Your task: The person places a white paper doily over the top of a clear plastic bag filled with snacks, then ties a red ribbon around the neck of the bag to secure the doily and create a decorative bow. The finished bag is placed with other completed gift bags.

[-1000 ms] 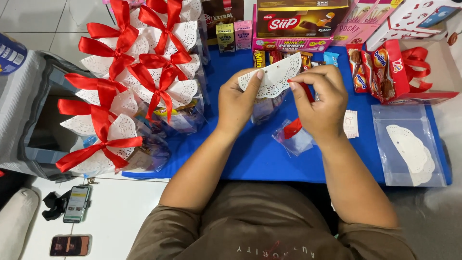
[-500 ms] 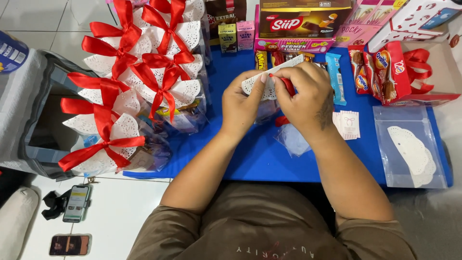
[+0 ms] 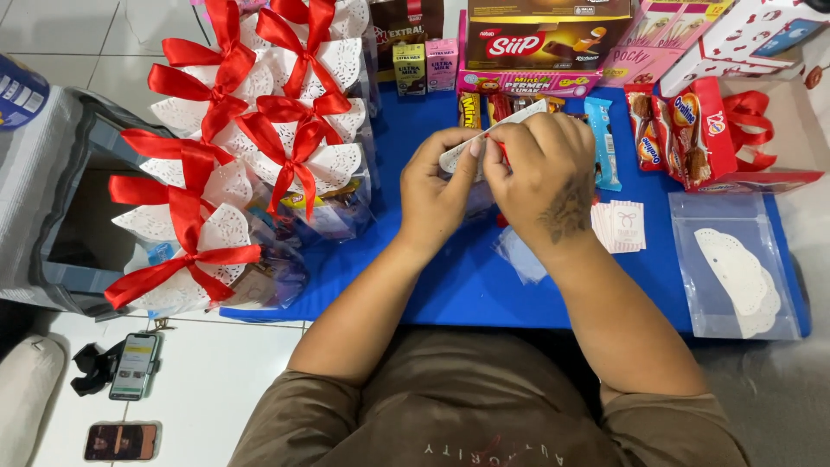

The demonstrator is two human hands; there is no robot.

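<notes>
Your left hand (image 3: 437, 186) and right hand (image 3: 540, 173) meet above the middle of the blue-covered bench (image 3: 432, 294), both grips pinched shut on a folded white paper doily (image 3: 493, 131) held flat-edge up between them. A sliver of red ribbon (image 3: 500, 149) shows at your right fingertips, touching the doily. Below your hands, a small clear plastic bag (image 3: 519, 255) lies on the blue cover, and just to its right a short stack of white printed cards (image 3: 621, 227). At the left edge of the bench stand finished clear gift bags topped with white doilies and red bows (image 3: 225, 173). At the near right lies a clear zip pouch of white doilies (image 3: 735, 268). Snack boxes and wrapped bars (image 3: 545, 52) line the far side.
</notes>
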